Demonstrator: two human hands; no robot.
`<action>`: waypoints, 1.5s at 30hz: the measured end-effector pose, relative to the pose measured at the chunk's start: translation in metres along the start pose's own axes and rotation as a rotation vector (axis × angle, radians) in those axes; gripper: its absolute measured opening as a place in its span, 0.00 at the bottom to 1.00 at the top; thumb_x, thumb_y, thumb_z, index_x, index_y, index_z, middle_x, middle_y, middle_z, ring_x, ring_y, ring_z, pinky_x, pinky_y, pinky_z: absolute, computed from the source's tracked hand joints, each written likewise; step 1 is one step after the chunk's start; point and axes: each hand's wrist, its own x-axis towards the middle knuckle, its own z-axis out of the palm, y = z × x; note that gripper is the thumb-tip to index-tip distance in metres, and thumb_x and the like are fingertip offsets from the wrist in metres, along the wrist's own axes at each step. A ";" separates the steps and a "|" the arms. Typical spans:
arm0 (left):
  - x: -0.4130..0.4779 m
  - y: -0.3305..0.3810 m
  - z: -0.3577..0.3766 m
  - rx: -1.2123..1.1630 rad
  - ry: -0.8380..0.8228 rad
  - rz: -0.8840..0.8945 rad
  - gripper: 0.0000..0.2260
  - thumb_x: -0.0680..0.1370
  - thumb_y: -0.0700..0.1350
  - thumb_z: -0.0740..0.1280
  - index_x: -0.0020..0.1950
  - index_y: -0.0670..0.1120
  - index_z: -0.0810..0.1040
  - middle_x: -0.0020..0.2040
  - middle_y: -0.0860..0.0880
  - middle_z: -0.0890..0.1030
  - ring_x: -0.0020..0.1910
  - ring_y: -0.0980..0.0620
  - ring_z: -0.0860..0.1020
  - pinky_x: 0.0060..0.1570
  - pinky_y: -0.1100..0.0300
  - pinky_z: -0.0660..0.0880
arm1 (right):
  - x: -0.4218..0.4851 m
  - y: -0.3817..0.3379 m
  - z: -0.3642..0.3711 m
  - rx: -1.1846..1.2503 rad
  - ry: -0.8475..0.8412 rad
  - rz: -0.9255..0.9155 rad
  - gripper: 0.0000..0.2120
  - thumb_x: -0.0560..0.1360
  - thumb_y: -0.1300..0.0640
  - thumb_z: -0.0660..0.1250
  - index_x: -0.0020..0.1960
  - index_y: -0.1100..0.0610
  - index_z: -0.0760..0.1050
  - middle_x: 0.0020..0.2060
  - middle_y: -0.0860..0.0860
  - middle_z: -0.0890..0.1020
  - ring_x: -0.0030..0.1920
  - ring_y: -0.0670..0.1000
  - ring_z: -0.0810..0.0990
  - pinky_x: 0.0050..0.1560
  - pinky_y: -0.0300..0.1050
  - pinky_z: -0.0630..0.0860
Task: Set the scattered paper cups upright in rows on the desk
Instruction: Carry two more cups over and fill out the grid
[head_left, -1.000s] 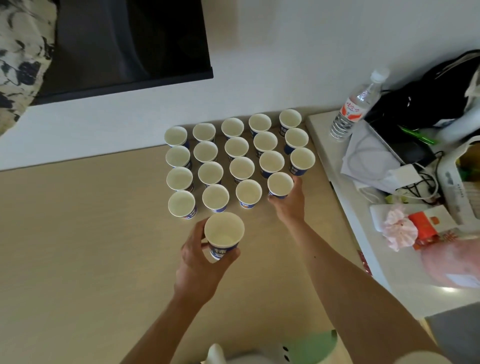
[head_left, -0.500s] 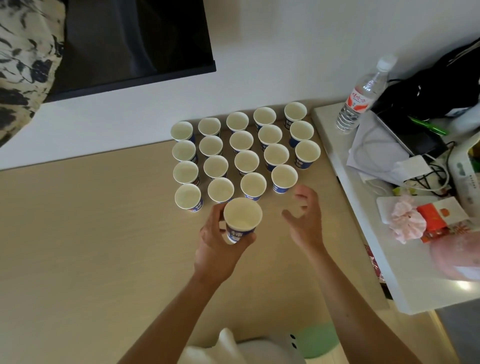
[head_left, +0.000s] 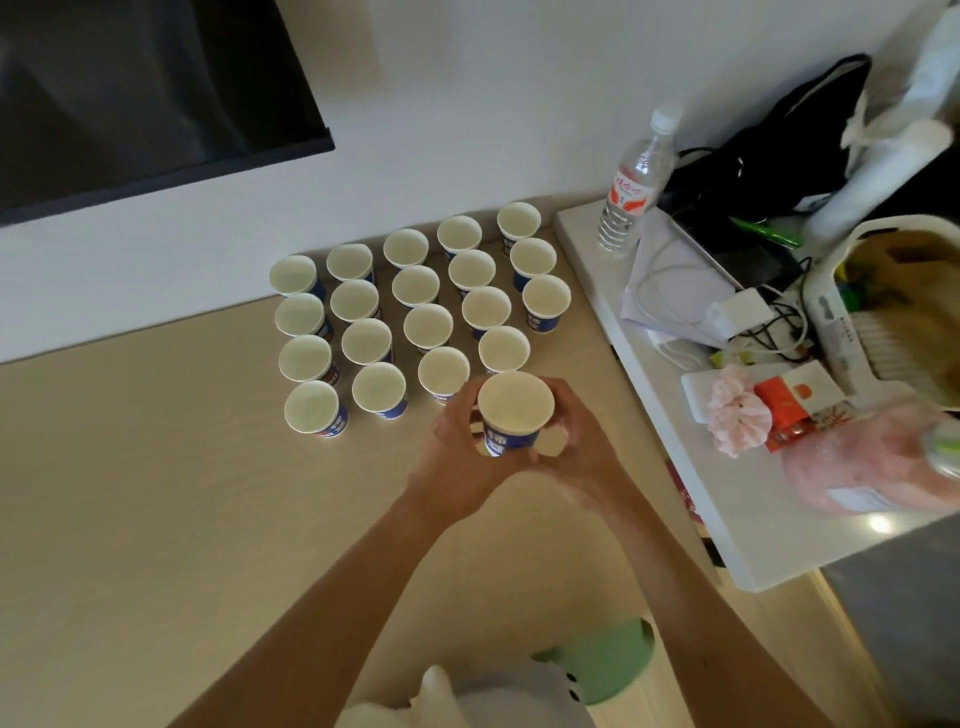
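While left hand (head_left: 457, 460) and right hand (head_left: 579, 457) grasp one paper cup (head_left: 514, 413), rowed cups (head_left: 428, 327) on beige desk (head_left: 156, 493), white wall (head_left: 467, 130)

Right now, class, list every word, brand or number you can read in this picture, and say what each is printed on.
No text here can be quoted; each is illegible.
Water bottle label: red script, blurred.
Held paper cup: white characters on blue band, blurred.
Paper cups in rows: same band print, too small.
White container: vertical print, too small.
Red packet: logo, no legible words.
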 end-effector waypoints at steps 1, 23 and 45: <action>0.000 -0.001 0.002 0.008 -0.003 -0.004 0.36 0.66 0.40 0.81 0.69 0.52 0.70 0.60 0.58 0.77 0.58 0.61 0.77 0.54 0.67 0.75 | 0.001 0.004 -0.002 0.015 0.035 0.001 0.32 0.65 0.53 0.82 0.64 0.44 0.71 0.57 0.45 0.81 0.56 0.52 0.80 0.55 0.56 0.77; -0.049 -0.077 -0.049 -0.012 0.243 -0.267 0.25 0.70 0.44 0.78 0.63 0.55 0.73 0.59 0.59 0.78 0.57 0.61 0.78 0.51 0.60 0.79 | 0.102 0.097 -0.011 -0.158 0.543 0.280 0.32 0.61 0.58 0.83 0.58 0.53 0.69 0.50 0.45 0.78 0.49 0.48 0.80 0.48 0.42 0.75; -0.131 -0.090 -0.158 -0.299 0.611 -0.206 0.21 0.72 0.42 0.77 0.61 0.52 0.74 0.57 0.51 0.80 0.55 0.53 0.80 0.41 0.71 0.76 | -0.031 -0.002 0.151 0.129 0.512 0.306 0.31 0.73 0.72 0.71 0.71 0.62 0.62 0.61 0.62 0.76 0.61 0.56 0.77 0.63 0.52 0.73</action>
